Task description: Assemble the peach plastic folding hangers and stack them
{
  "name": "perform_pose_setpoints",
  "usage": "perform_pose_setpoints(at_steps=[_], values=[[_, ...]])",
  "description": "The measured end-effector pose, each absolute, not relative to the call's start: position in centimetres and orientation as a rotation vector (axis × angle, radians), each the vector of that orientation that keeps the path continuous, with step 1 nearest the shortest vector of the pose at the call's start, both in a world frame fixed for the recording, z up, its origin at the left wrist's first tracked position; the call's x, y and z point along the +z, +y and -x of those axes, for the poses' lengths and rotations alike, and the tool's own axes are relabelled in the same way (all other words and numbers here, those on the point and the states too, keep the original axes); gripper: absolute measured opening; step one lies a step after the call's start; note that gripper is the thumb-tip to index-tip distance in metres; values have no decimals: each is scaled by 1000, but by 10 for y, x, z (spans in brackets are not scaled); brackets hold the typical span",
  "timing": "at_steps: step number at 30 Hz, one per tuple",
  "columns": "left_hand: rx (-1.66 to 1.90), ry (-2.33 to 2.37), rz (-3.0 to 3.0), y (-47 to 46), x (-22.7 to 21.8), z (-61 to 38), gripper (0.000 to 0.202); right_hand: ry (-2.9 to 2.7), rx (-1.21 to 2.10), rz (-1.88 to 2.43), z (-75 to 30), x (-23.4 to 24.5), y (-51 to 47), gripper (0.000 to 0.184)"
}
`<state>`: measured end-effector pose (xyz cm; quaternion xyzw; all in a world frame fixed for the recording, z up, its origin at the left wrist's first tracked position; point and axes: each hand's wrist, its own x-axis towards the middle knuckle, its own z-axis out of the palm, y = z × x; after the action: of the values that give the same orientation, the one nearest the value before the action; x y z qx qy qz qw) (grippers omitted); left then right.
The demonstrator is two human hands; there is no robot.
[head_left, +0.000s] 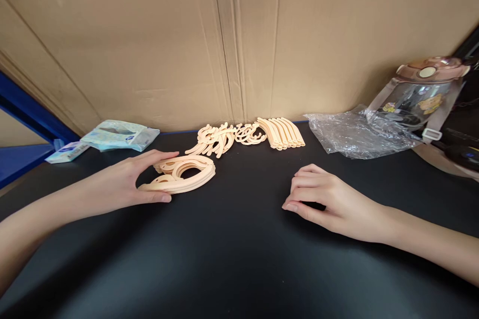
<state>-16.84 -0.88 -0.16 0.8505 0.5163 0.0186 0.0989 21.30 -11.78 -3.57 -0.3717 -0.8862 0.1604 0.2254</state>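
Observation:
My left hand (129, 182) grips a small stack of peach-coloured curved plastic pieces (187, 175) lying on the black table (239, 259), thumb in front, fingers over the back. My right hand (324, 199) rests on the table at the right with its fingers curled loosely under and nothing visible in it. A row of more peach plastic pieces (247, 135) lies at the back against the cardboard wall, some hooked, some straight and packed side by side.
A crumpled clear plastic bag (355, 134) lies at the back right beside a tinted water bottle (422, 92) with a strap. Two tissue packs (119, 134) sit at the back left near a blue frame (26, 119). Cardboard (239, 35) closes the back.

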Motion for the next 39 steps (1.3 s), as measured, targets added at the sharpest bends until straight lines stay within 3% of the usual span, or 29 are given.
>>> perform_pose_setpoints(at_steps=[12, 20, 39], values=[[176, 1473, -2514, -7, -6, 171, 85, -2444, 439, 1026, -213, -35, -118, 21], [321, 1325, -2587, -11, -10, 159, 70, -2449, 425, 1022, -214, -35, -119, 21], [319, 1338, -2592, -8, -12, 164, 74, -2457, 422, 1017, -214, -35, -119, 22]])
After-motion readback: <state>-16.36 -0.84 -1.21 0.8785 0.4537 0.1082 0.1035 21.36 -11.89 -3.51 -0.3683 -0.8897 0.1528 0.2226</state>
